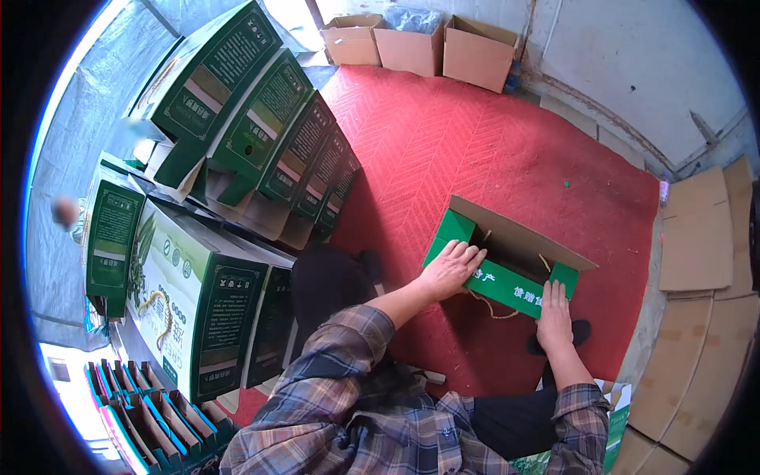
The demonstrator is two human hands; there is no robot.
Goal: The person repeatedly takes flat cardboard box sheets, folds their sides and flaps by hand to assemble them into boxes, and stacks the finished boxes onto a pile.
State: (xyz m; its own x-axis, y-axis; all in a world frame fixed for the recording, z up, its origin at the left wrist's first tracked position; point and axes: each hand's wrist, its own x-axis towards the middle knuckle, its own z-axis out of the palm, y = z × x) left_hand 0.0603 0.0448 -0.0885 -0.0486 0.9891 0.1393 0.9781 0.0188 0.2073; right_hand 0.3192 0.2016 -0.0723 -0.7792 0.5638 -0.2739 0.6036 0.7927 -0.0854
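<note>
In front of my knees is a green cardboard gift box (507,286) with white lettering. Its top is open, and a tall brown flap (522,229) stands up along the far side. A rope handle (492,310) loops from the near panel, and short rope ends show inside. My left hand (453,271) grips the left part of the near edge, fingers over the rim and thumb hidden. At the right corner, my right hand (556,315) holds the box with its fingers close together and stretched over the green panel. The box's underside is hidden.
Stacked green printed boxes (229,317) rise at the left, several high. Cardboard dividers (158,419) fill a carton at lower left. Open brown cartons (479,55) line the far wall. Flattened cardboard (697,237) leans at the right. A red mat (443,134) covers the floor.
</note>
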